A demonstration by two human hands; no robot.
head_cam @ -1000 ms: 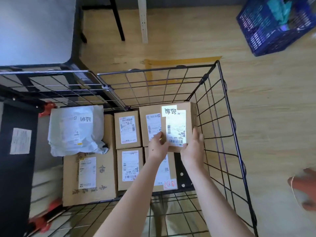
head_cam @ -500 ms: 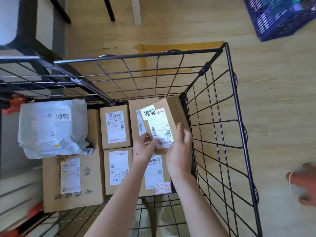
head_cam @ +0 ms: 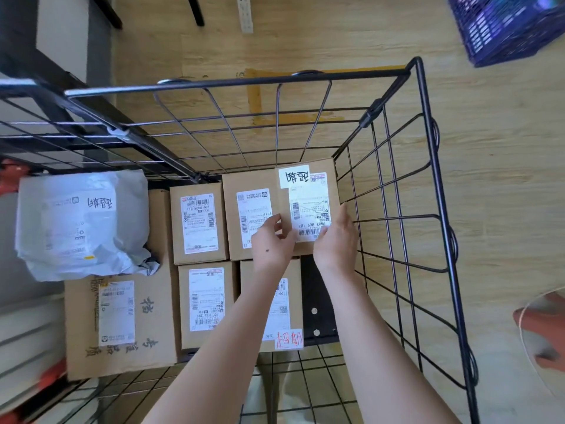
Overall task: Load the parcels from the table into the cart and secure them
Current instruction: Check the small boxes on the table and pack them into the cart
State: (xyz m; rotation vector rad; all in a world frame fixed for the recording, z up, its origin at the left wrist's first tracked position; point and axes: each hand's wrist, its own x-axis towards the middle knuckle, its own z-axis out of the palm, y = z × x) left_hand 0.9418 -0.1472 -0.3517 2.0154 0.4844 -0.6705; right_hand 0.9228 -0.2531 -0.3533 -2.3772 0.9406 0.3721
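Curled fingers of the left hand pinch the small cardboard parcel at its lower left, and the right hand clasps its right edge. The parcel is right of centre in the frame, in the wire cart's far right corner beside labelled boxes.

Black wire-metal cart, matt cardboard boxes, crinkled glossy plastic mailer, wood-grain floor

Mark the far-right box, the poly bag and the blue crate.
far-right box [head_cam: 308,209], head view, on its white label.
poly bag [head_cam: 76,224], head view, middle of its top face.
blue crate [head_cam: 501,32], head view, on its mesh side wall.
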